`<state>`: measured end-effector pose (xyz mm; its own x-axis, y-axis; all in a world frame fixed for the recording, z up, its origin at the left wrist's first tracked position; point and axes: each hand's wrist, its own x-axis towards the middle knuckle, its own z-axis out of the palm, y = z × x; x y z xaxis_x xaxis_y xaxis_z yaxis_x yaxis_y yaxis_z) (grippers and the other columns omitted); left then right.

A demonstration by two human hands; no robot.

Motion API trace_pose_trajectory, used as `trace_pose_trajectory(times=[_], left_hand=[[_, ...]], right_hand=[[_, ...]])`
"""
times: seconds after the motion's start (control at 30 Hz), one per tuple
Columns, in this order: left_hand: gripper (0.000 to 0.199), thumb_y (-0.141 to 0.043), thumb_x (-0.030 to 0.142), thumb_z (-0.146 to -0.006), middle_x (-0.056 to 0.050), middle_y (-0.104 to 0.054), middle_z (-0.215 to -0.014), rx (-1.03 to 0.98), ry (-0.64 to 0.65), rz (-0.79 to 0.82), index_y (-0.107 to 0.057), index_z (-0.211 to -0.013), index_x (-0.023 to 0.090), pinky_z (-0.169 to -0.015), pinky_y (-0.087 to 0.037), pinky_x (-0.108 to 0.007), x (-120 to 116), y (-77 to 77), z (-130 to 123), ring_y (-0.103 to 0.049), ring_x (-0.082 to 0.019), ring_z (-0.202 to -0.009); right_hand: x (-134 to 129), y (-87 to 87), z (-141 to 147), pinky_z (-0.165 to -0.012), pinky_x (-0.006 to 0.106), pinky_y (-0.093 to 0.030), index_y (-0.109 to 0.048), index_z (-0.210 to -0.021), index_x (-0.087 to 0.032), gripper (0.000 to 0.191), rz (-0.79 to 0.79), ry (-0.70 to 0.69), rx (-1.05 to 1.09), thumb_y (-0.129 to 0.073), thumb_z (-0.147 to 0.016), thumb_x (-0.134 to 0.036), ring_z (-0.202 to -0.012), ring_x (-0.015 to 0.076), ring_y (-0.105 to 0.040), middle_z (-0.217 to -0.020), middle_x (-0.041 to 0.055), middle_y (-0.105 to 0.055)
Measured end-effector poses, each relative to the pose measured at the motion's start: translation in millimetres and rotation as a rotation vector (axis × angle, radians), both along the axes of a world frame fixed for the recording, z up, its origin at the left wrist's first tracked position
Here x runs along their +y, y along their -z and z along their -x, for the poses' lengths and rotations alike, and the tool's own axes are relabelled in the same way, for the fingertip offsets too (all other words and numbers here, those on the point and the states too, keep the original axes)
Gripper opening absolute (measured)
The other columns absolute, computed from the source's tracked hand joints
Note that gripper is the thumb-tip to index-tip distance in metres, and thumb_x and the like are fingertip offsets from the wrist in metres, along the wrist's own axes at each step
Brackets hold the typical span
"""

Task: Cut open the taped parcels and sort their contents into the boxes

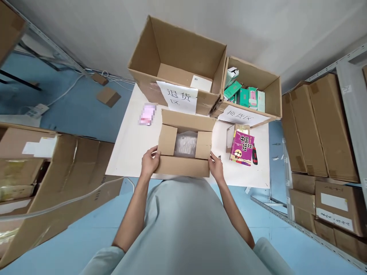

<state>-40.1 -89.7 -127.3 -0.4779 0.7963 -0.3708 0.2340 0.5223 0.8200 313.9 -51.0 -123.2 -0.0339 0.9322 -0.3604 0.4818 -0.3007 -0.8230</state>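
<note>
In the head view, a small cardboard box stands on the white table with its flaps spread. Inside it lies a clear, bubble-like plastic packing piece; anything beneath is hidden. My left hand grips the box's near left corner, thumb against the cardboard. At the near right corner, my right hand holds the same box between thumb and fingers. To the right, a purple book rests on a small box, with a red and black cutter beside it.
Behind the small box stand two large open cartons with paper signs: the left one holds a white box, the right one several green boxes. A pixelated pink item lies at left. Shelves with cartons flank the right side.
</note>
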Motion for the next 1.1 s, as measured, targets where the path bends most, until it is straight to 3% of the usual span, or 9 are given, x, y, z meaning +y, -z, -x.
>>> trace_pose_trajectory(times=[0.2, 0.33, 0.47, 0.57, 0.67, 0.73, 0.97, 1.1], left_hand=[[0.048, -0.063, 0.031, -0.097, -0.018, -0.077, -0.147, 0.058, 0.026, -0.068, -0.078, -0.14, 0.017, -0.115, -0.061, -0.052, 51, 1.6, 65, -0.08, -0.034, -0.119], [0.05, -0.061, 0.028, -0.095, -0.018, -0.078, -0.147, 0.068, 0.035, -0.059, -0.078, -0.141, 0.016, -0.117, -0.059, -0.051, 88, -1.5, 94, -0.081, -0.032, -0.117], [0.05, -0.063, 0.025, -0.092, -0.018, -0.078, -0.145, -0.016, 0.025, 0.0, -0.077, -0.139, 0.016, -0.118, -0.059, -0.052, 100, -1.0, 105, -0.08, -0.033, -0.12], [0.049, -0.069, 0.028, -0.09, -0.019, -0.077, -0.146, 0.033, -0.032, -0.018, -0.074, -0.138, 0.017, -0.125, -0.054, -0.054, 96, -4.2, 100, -0.073, -0.036, -0.136], [0.05, -0.07, 0.031, -0.094, -0.021, -0.07, -0.154, 0.154, -0.066, -0.138, -0.071, -0.142, 0.017, -0.133, -0.046, -0.056, 90, -15.4, 77, -0.063, -0.037, -0.15], [0.048, -0.066, 0.033, -0.098, -0.021, -0.07, -0.155, 0.158, -0.037, -0.223, -0.072, -0.142, 0.017, -0.133, -0.047, -0.055, 88, -26.0, 51, -0.065, -0.036, -0.147], [0.048, -0.068, 0.054, -0.098, -0.018, -0.085, -0.126, -0.107, 0.195, -0.36, -0.077, -0.126, 0.016, -0.116, -0.06, -0.047, 93, -53.3, -82, -0.08, -0.031, -0.123], [0.065, -0.075, 0.076, -0.089, -0.017, -0.087, -0.098, -0.241, 0.281, -0.227, -0.081, -0.112, 0.016, -0.085, -0.068, -0.041, 90, -56.9, -146, -0.083, -0.028, -0.084]], right_hand=[[51, -3.2, 71, -0.121, 0.047, -0.059, -0.075, -0.155, -0.022, 0.058, -0.062, 0.039, -0.077, -0.059, -0.104, -0.043, -0.134, 0.0309, -0.079, -0.149, 0.0135, -0.08], [86, -1.1, 104, -0.122, 0.046, -0.058, -0.075, -0.155, -0.024, 0.055, -0.056, 0.032, -0.095, -0.059, -0.103, -0.033, -0.135, 0.0298, -0.079, -0.146, 0.0105, -0.082], [93, 6.6, 112, -0.121, 0.047, -0.059, -0.077, -0.152, -0.024, 0.052, -0.042, 0.032, -0.035, -0.064, -0.103, -0.037, -0.134, 0.0295, -0.08, -0.149, 0.0101, -0.08], [84, 11.4, 99, -0.118, 0.048, -0.062, -0.077, -0.15, -0.024, 0.055, -0.036, 0.057, 0.061, -0.067, -0.103, -0.049, -0.132, 0.029, -0.08, -0.156, 0.0115, -0.076], [72, 11.7, 68, -0.118, 0.05, -0.061, -0.078, -0.146, -0.02, 0.061, -0.073, 0.144, 0.048, -0.07, -0.1, -0.059, -0.133, 0.0306, -0.079, -0.156, 0.0165, -0.076], [65, 9.0, 39, -0.119, 0.051, -0.061, -0.079, -0.144, -0.019, 0.063, -0.113, 0.213, 0.004, -0.07, -0.099, -0.062, -0.132, 0.0318, -0.079, -0.153, 0.0189, -0.077], [48, -0.2, -92, -0.128, 0.056, -0.05, -0.079, -0.14, -0.012, 0.06, -0.227, 0.443, -0.266, -0.06, -0.102, -0.054, -0.143, 0.037, -0.069, -0.149, 0.0237, -0.077], [31, 12.9, -154, -0.136, 0.059, -0.04, -0.068, -0.153, -0.005, 0.072, -0.139, 0.595, -0.313, -0.065, -0.098, -0.052, -0.158, 0.0421, -0.056, -0.159, 0.0307, -0.067]])
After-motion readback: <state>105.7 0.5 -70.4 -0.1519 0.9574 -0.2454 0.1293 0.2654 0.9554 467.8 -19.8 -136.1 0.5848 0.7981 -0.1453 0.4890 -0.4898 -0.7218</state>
